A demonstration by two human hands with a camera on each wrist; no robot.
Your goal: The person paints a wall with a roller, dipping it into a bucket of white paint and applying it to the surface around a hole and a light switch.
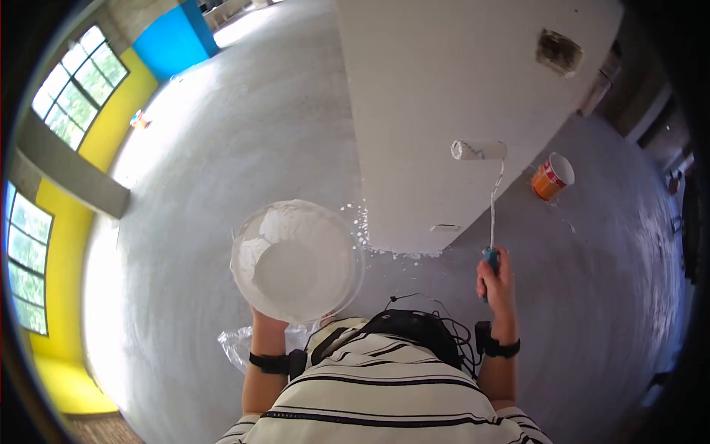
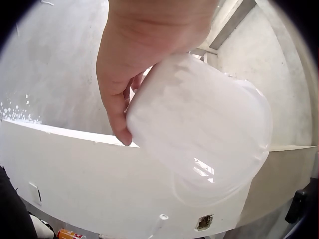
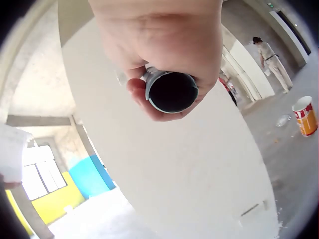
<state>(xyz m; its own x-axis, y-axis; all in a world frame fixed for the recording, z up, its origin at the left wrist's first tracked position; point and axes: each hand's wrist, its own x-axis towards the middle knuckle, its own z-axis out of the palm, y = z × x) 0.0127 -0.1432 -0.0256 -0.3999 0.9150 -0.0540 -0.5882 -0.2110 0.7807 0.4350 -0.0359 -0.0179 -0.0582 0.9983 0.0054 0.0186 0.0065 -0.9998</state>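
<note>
My left hand (image 1: 268, 320) holds a white plastic bucket (image 2: 204, 119) low at its base, with fingers bent around the bottom edge in the left wrist view. Thick white paint (image 1: 303, 274) lies inside it and coats the inner wall. My right hand (image 1: 500, 281) grips the teal handle (image 1: 490, 260) of a paint roller, whose hollow end faces the right wrist camera. The roller's white sleeve (image 1: 478, 151) overlaps the white wall (image 1: 414, 89) in the head view, above and ahead of my hand.
White paint splatters (image 1: 359, 222) dot the grey floor at the wall's foot. An orange and white bucket (image 1: 549, 181) stands right of the wall. Clear plastic sheeting (image 1: 235, 346) lies by my left forearm. Another person (image 3: 271, 62) stands farther back. Wall openings include a square hole (image 1: 558, 52).
</note>
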